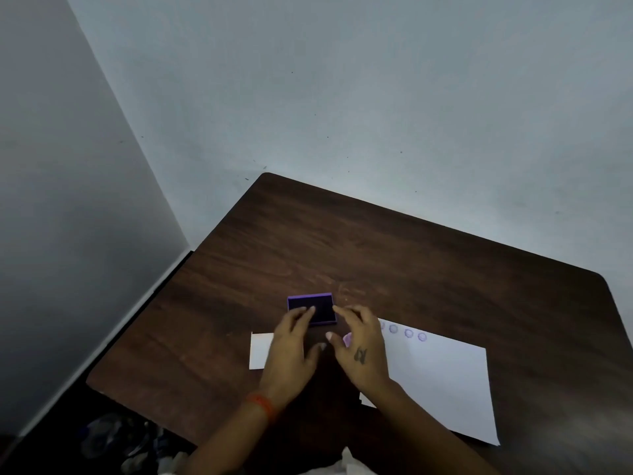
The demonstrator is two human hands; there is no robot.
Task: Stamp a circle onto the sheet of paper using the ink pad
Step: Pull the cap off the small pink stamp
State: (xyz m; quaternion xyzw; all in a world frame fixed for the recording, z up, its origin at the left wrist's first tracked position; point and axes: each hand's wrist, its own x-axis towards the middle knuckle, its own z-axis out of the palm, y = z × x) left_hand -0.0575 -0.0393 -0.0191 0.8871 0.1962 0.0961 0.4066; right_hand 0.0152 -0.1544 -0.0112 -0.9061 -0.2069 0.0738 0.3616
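Note:
A purple ink pad [320, 305] lies open on the dark wooden table [376, 255], its dark inked face up. My left hand [291, 347] is just in front of it, fingers apart, with the fingertips on the pad's near left edge. My right hand [361, 344] hovers at the pad's near right corner. A small pale purple stamp [347, 339] sits between its thumb and palm, mostly hidden. The white sheet of paper [442, 382] lies to the right, partly under my right hand. Several purple circles [408, 333] run along its far edge.
A white piece of paper or card [261, 351] shows to the left of my left hand. The table stands in a corner, with pale walls behind it and to the left. The table's near left edge drops off to a dark floor with clutter [113, 440].

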